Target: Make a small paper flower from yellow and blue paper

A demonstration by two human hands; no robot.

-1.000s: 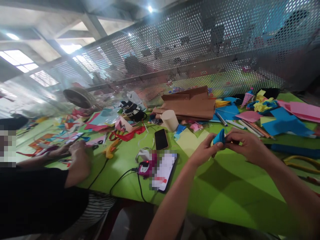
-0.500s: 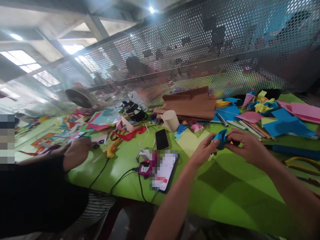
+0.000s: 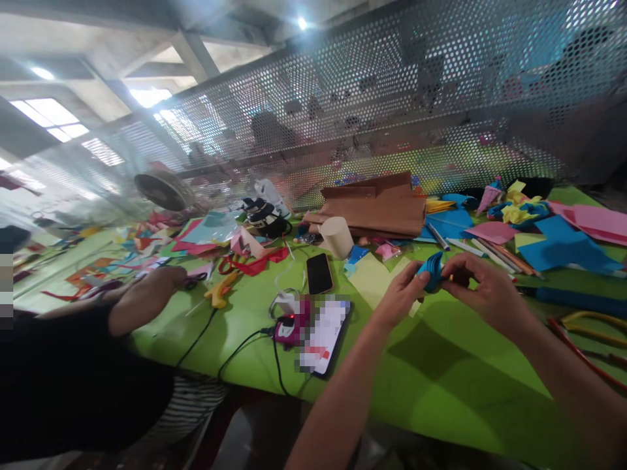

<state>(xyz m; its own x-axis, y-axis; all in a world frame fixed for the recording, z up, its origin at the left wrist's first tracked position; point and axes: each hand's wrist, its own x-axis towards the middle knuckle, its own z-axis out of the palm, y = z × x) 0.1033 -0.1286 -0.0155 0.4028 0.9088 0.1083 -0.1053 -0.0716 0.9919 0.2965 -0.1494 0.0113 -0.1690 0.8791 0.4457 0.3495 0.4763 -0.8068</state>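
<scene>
A small blue pleated paper piece (image 3: 431, 271), with its layers fanned into a curve, is held above the green table. My left hand (image 3: 402, 294) is closed on its left and lower side, thumb across the front. The fingers of my right hand (image 3: 482, 286) are pinched together at its right edge, and the fingertips partly hide that edge. Pale yellow paper sheets (image 3: 368, 279) lie on the table just behind my left hand.
Left of my arms lie a lit phone (image 3: 324, 336), a dark phone (image 3: 319, 273), a purple power strip (image 3: 289, 331) with cables and a yellow glue gun (image 3: 223, 290). A co-worker's arm (image 3: 147, 297) reaches in at left. Pencils (image 3: 497, 253), blue paper (image 3: 563, 245) and yellow-handled pliers (image 3: 592, 323) lie right.
My right fingers have shifted slightly right along the blue paper, exposing more of its folds. The view has moved slightly, and a red handle shows more at the right.
</scene>
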